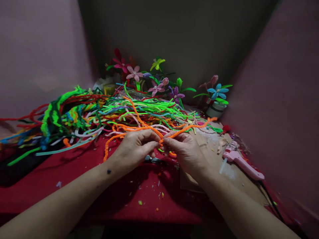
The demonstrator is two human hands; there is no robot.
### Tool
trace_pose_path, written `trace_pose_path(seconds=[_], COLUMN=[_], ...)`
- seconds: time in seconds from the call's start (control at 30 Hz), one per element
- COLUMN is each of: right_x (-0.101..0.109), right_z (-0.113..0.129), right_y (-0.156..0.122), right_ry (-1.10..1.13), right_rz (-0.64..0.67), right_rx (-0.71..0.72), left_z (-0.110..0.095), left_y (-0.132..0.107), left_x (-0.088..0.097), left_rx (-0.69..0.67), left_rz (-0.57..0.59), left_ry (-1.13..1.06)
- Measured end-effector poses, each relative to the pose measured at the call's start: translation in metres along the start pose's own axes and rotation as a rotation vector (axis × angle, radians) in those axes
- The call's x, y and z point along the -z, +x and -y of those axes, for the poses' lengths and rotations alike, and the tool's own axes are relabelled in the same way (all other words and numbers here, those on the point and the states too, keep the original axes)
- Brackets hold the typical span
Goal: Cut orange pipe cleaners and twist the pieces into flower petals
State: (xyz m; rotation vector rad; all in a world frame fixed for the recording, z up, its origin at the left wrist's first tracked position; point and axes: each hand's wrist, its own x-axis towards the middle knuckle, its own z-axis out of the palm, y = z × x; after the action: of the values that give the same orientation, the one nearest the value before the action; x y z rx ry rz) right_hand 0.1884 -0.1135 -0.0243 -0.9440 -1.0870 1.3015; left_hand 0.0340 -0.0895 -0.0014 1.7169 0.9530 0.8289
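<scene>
My left hand (136, 147) and my right hand (185, 151) meet over the red cloth, fingers pinched together on an orange pipe cleaner (191, 126). One end of it runs up and right from my right fingers; other orange lengths trail left toward the pile. A big heap of coloured pipe cleaners (104, 113), mostly green, orange, red and white, lies just beyond my hands. A dark tool, perhaps scissors (152, 159), lies on the cloth under my left hand.
Finished pipe-cleaner flowers (156, 84) stand at the back by the wall, a blue one (218, 91) above a small jar (215, 109). A pink glue gun (240, 162) lies on a cardboard sheet (231, 172) at the right. Pink walls close in on both sides.
</scene>
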Motion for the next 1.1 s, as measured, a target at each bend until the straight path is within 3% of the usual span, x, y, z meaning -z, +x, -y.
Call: trace_pose_path(seconds=[0.17,0.37,0.63,1.1], right_x=[0.0001,0.0037,0.0022,0.0046], right_z=[-0.0005,-0.0021,-0.0023,0.0009], right_y=[-0.0012,0.0006,-0.0017,-0.0013], right_ry=[0.041,-0.060,0.002,-0.043], right_rz=[0.033,0.097,0.106,0.101], right_rx=[-0.044,-0.055,-0.099,-0.137], left_z=[-0.0013,0.0052,0.0039,0.0035], left_y=[-0.0015,-0.0004,0.0004,0.0001], left_x=[0.0005,0.0004,0.0010,0.0012], left_rx=[-0.044,-0.102,0.022,0.034], left_rz=[0.007,0.023,0.103,0.150], left_ry=[-0.015,0.042,-0.106,-0.066])
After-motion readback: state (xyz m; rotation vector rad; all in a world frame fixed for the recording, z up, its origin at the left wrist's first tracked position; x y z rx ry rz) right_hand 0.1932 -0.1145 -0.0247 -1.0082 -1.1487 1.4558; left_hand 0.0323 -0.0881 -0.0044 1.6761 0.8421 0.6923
